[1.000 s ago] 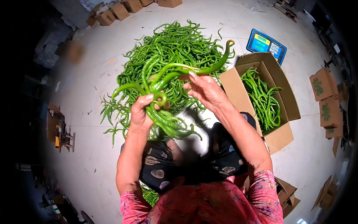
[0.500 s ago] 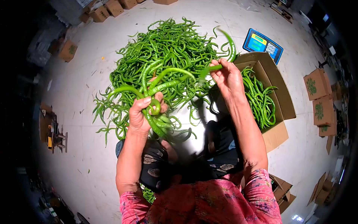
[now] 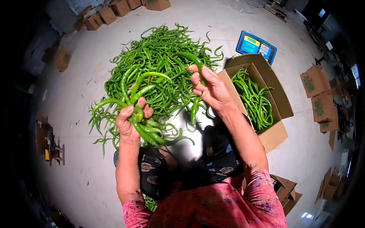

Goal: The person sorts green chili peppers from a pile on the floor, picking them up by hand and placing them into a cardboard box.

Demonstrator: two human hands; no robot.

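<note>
My left hand (image 3: pixel 131 119) is closed round a bunch of long green chili peppers (image 3: pixel 146 133), their curved ends sticking out above and below the fist. To its right, my right hand (image 3: pixel 211 85) grips green chili peppers too; one curved pepper (image 3: pixel 190 57) rises above the fingers and another length (image 3: pixel 195 110) hangs below them. Whether these two parts belong to one pepper is hidden by the fingers. Beyond both hands a large heap of green chili peppers (image 3: pixel 159 49) lies on the floor. An open cardboard box (image 3: pixel 280 81) holding more peppers (image 3: pixel 251 98) stands right of my right hand.
Behind the box is a blue scale display (image 3: pixel 255 47) with a keypad. Closed cartons (image 3: pixel 315 81) stand at the right, and more cartons (image 3: pixel 107 15) line the far left. An open carton (image 3: pixel 285 192) sits beside my right elbow. The floor (image 3: pixel 91 163) is pale tile.
My right hand has moved left and down, away from the box, with its peppers now above and below the fist. My left hand keeps its bunch. The view has shifted slightly.
</note>
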